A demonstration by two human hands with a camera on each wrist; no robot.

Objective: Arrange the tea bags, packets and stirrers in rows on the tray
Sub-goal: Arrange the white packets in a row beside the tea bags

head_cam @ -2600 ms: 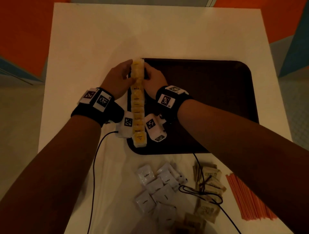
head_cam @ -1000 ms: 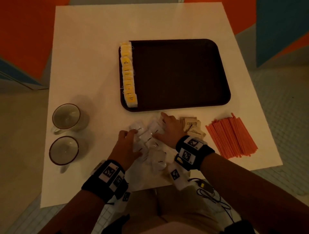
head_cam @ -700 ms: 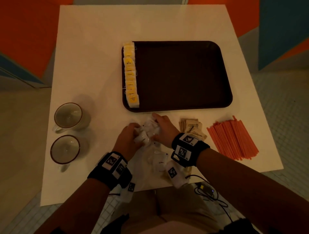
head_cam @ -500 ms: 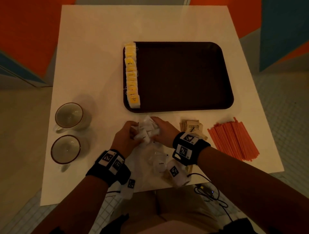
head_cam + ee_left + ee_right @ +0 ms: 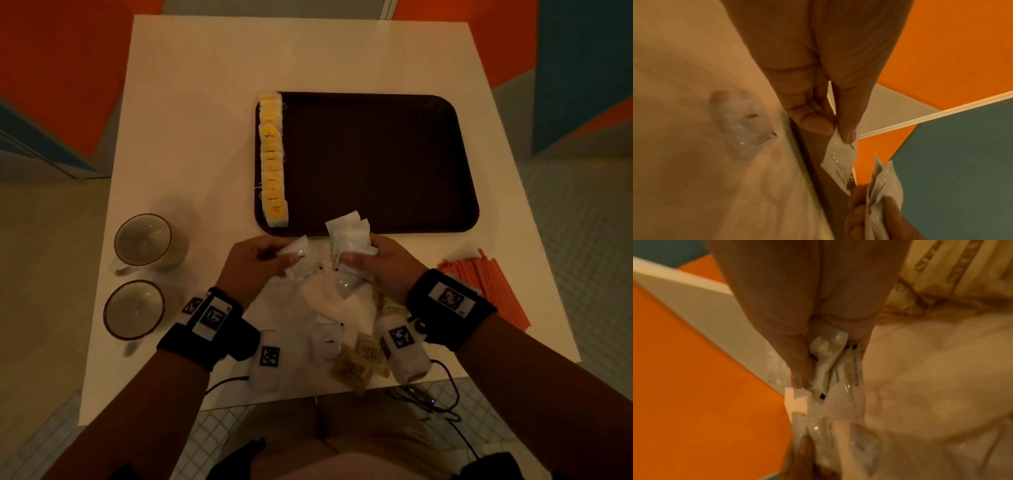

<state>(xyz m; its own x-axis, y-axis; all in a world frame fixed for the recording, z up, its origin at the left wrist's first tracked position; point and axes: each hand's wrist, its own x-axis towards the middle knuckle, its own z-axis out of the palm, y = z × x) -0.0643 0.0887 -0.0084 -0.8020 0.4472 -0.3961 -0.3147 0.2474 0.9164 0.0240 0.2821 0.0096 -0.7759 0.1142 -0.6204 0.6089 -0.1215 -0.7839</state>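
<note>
The right hand (image 5: 380,263) grips a bunch of white packets (image 5: 349,233); the left hand (image 5: 253,263) pinches one. They look light and slippery, best held by the edges.

Looks like a café or canteen corner: white bench (image 5: 205,102) with a serving tray (image 5: 376,164), two mugs (image 5: 142,240), orange-and-blue walls (image 5: 61,68), tiled floor (image 5: 565,222).

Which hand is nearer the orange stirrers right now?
Right. The right hand, gripping white packets, is just left of the stirrers; the left hand, pinching one packet, sits farther left, near the cups.
</note>
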